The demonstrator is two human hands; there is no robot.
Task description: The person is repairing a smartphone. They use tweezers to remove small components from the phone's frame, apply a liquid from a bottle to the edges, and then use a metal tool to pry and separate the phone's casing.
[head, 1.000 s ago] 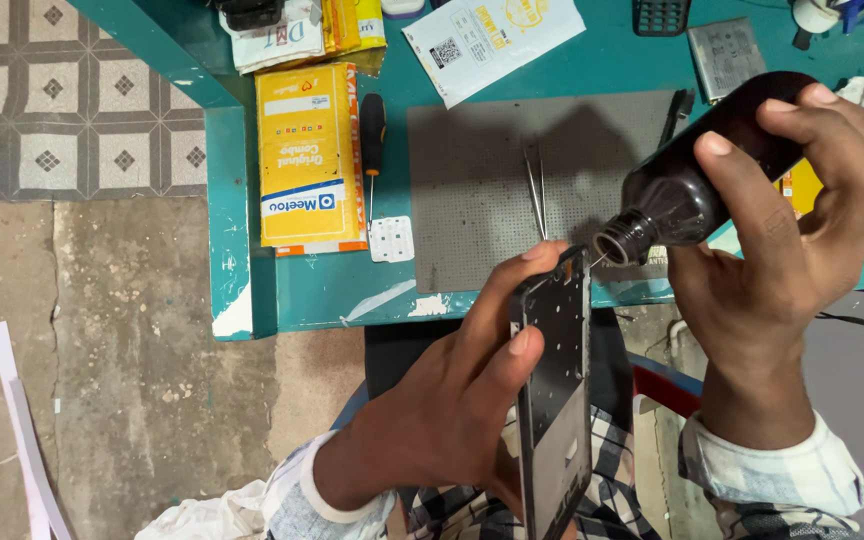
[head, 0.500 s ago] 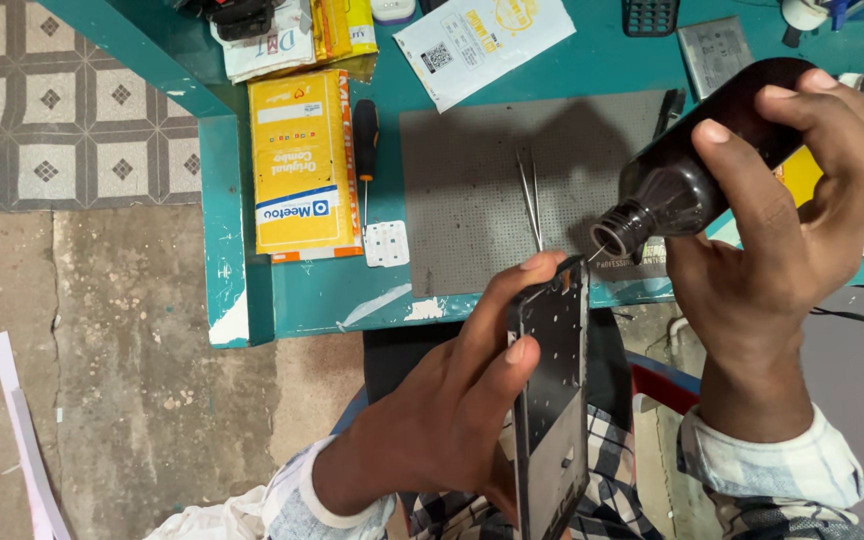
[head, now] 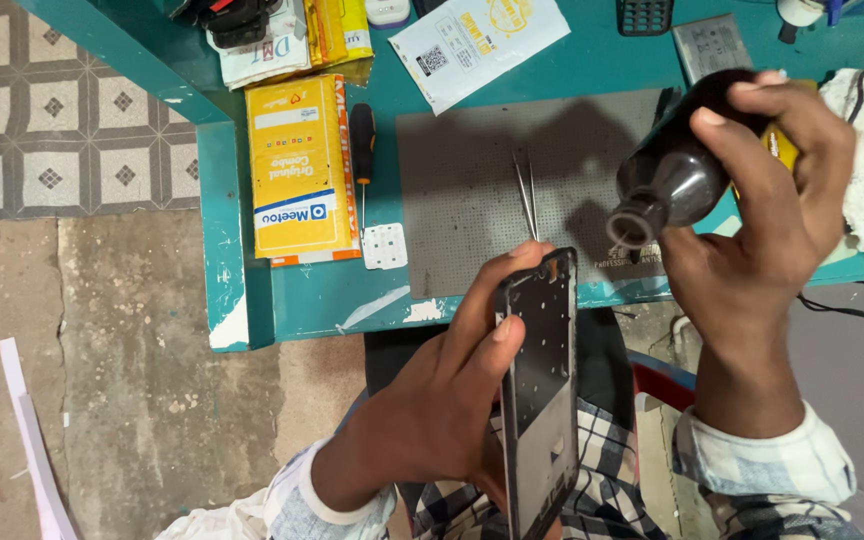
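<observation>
Phone frame (head: pixel 542 390), black and stripped down with little holes and cutouts showing, sits upright in the left hand (head: pixel 432 420), fingers curled around its left edge and the thumb side hidden behind it. Right hand (head: pixel 762 230) is up and to the right of that, wrapped around a dark bottle (head: pixel 682 170) that's tipped so its open neck points down-left toward the top of the frame, not touching it, just near. Both hands are closed on what they hold, neither is loose.

Past the hands is a teal table (head: pixel 242 290) with a grey perforated mat (head: pixel 462 190), and a pair of tweezers (head: pixel 527 195) lies on the mat just above the left fingertips. Further left of the left hand there's a black-handled screwdriver (head: pixel 362 140) next to a yellow box (head: pixel 297 165), plus a small white square piece (head: pixel 385 246) at the screwdriver's tip. Checked shirt cuffs (head: pixel 762 465) show at the wrists.
</observation>
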